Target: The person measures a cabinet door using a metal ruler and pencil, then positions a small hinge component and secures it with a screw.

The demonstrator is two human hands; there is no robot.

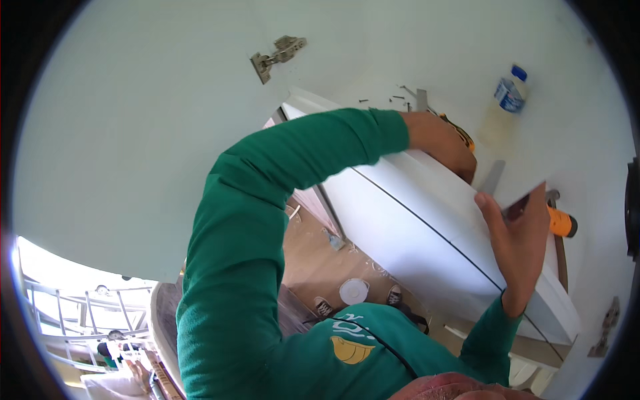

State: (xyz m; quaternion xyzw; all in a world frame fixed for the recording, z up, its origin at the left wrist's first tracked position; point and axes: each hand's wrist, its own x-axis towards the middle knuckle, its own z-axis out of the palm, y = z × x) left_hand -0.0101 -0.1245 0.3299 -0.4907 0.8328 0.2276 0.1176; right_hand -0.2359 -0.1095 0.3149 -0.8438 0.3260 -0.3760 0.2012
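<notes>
My left arm, in a green sleeve, reaches across a white cabinet panel (393, 193). My left hand (443, 143) bends down over the top ledge, its fingers hidden behind the wrist and the back of the hand. A yellow-and-black item (460, 130) lies right beside it, partly covered. Farther right, my right hand (523, 243) is raised above the ledge, thumb apart from the fingers. Between them is a thin flat piece (523, 199) with a straight edge, blurred, its kind unclear. Close behind this hand are a hammer (560, 257) with a wooden handle and an orange-and-black tool end (563, 221).
A plastic bottle (510, 100) with a blue cap lies at the far right, near several loose screws (398, 98). Metal hinges (277, 55) are fixed to the white door panel (120, 133) and right side. Below, a white round lid (354, 291) sits on the brown floor.
</notes>
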